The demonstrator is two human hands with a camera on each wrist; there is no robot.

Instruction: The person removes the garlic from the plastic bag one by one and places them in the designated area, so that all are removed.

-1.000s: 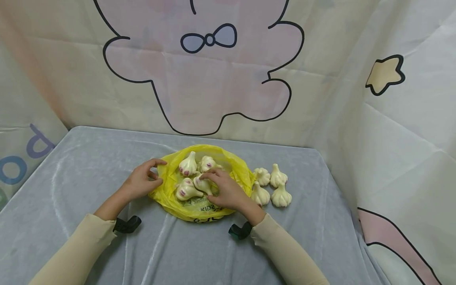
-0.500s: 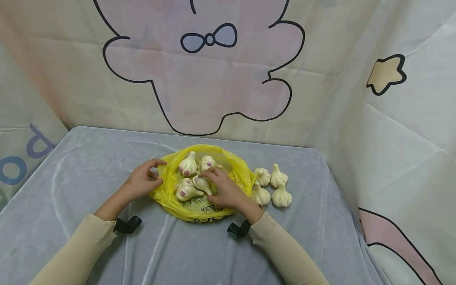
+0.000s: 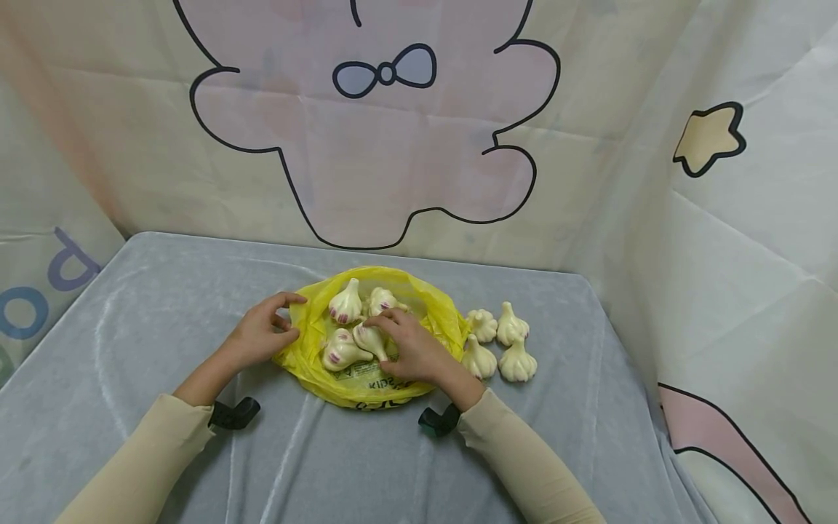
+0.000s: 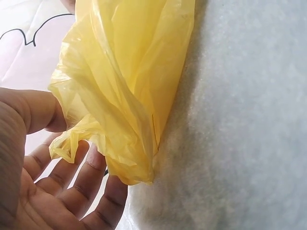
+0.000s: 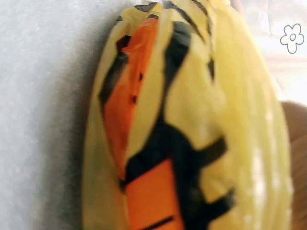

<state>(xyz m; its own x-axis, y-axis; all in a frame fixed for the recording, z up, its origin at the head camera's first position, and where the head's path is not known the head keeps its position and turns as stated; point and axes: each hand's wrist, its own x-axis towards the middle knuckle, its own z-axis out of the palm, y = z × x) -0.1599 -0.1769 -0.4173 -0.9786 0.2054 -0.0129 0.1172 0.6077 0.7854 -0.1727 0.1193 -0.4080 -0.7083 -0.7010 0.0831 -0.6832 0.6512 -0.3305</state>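
A yellow plastic bag (image 3: 308, 377) lies with its mouth wide in the middle of the table, several garlic bulbs (image 3: 343, 350) inside it. At its left rim my left hand (image 3: 259, 333) holds the edge; the left wrist view shows the thumb against the film (image 4: 103, 91) and fingers curved round behind it. My right hand (image 3: 417, 351) reaches over the right side into the bag, thumb and fingers about one garlic bulb (image 3: 370, 339). In the right wrist view the bag's printed wall (image 5: 192, 105) hides nearly all of that hand.
Several more garlic bulbs (image 3: 518, 362) stand close together just right of the bag. A grey cloth (image 3: 157, 327) covers the table. Behind it hangs a printed fabric backdrop (image 3: 406, 167). Black wrist mounts (image 3: 236, 413) sit at both cuffs.
The garlic bulb at my right hand has shifted very slightly left and up within the bag, with the hand following. My left hand and the bag have stayed in place.
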